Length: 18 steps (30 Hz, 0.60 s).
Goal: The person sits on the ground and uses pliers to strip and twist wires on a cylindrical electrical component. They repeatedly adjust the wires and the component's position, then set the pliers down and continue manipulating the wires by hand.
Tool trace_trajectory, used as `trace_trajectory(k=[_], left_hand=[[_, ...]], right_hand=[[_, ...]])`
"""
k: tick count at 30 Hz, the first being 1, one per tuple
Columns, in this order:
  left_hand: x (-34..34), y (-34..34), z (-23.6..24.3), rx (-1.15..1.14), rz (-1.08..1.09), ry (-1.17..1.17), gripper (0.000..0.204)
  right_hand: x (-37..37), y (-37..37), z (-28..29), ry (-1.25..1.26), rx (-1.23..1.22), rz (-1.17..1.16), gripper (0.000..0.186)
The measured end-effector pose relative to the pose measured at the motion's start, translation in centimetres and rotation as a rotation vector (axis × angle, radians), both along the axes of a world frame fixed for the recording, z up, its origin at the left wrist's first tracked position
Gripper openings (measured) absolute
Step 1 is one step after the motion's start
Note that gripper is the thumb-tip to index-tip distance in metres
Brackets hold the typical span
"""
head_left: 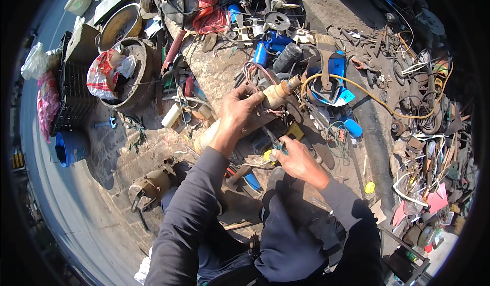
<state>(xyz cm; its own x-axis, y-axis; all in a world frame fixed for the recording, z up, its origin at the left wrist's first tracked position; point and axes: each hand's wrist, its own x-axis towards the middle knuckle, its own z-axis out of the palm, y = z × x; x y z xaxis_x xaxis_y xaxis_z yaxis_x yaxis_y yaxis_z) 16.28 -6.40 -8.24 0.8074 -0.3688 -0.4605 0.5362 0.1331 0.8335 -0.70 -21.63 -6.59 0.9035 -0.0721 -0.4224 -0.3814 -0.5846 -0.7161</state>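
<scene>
In front of me my left hand (239, 110) is closed round a dirty tan cylindrical part (276, 95). A narrower metal end sticks out of the part toward the upper right. Just below it, my right hand (298, 159) grips a slim dark hand tool with a teal handle (278, 146); it looks like a screwdriver. The tool's shaft points up and left, to the underside of the left hand. Whether its tip touches the part I cannot tell. Beneath my hands lie a yellow-and-black item (294, 132) and loose wires.
A paint brush (325, 56) rests over a blue container (343, 94) beyond my right hand. Yellow cable (375, 104) loops to the right, toward heaped scrap parts. On the left stand a round basin (149, 84), a black crate (76, 100) and a blue bucket (76, 147).
</scene>
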Motion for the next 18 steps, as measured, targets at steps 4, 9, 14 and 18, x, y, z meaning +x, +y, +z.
trace_trajectory(k=[4, 9, 14, 18], left_hand=[[0.2, 0.3, 0.4, 0.057, -0.04, 0.003, 0.012], [0.6, 0.6, 0.8, 0.089, -0.078, 0.023, 0.013], [0.7, 0.7, 1.1, 0.042, -0.067, 0.068, 0.017], [0.8, 0.7, 1.0, 0.018, -0.053, 0.084, 0.019]], right_hand=[[-0.2, -1.8, 1.4, 0.213, 0.108, -0.017, 0.036], [0.9, -4.0, 3.8, 0.351, 0.557, -0.079, 0.038], [1.8, -2.5, 4.4, 0.446, 0.732, -0.099, 0.035], [1.1, 1.0, 3.7, 0.405, 0.856, -0.236, 0.034]])
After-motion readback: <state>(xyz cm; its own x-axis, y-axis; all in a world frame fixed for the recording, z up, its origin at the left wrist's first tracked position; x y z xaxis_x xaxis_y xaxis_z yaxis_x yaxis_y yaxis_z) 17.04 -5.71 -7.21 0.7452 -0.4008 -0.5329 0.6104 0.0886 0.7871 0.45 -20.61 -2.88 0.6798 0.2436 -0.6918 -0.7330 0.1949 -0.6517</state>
